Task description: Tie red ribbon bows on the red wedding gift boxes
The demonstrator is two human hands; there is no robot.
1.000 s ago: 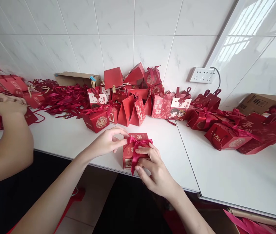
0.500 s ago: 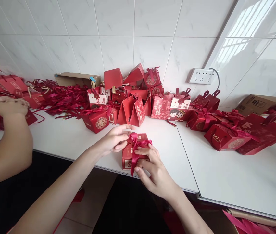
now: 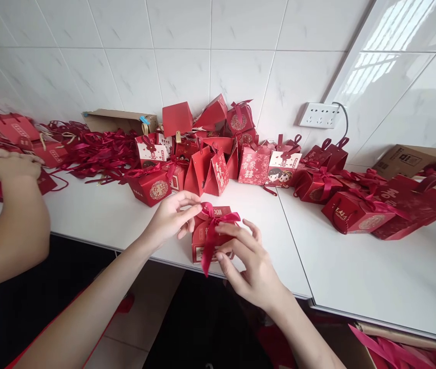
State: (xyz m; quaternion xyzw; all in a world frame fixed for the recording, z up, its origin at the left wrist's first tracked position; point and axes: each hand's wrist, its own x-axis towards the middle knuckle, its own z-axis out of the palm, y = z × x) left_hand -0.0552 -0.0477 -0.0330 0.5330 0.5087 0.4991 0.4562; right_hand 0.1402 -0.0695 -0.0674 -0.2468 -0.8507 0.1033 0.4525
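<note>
A small red gift box [image 3: 201, 233] with pale printed characters sits at the table's front edge. A dark pink ribbon [image 3: 212, 237] is tied in a bow over its top, one tail hanging down the front. My left hand [image 3: 170, 220] pinches the bow's left loop between thumb and forefinger. On the other side, my right hand [image 3: 251, 261] is open, its fingers apart and curved over the box's right side, close to the bow's right loop. Whether those fingertips touch the ribbon I cannot tell.
Red gift boxes [image 3: 152, 185] and paper bags [image 3: 254, 165] crowd along the tiled wall. Loose ribbons [image 3: 104, 154] lie heaped before a cardboard box [image 3: 120, 122]. At the left, another person's hands [image 3: 14, 164] work on a red box. A power strip [image 3: 318, 115] hangs on the wall.
My left hand has closed on the bow's left loop. The right hand has shifted slightly right with its fingers more spread. The front ribbon tail has swung a little left.
</note>
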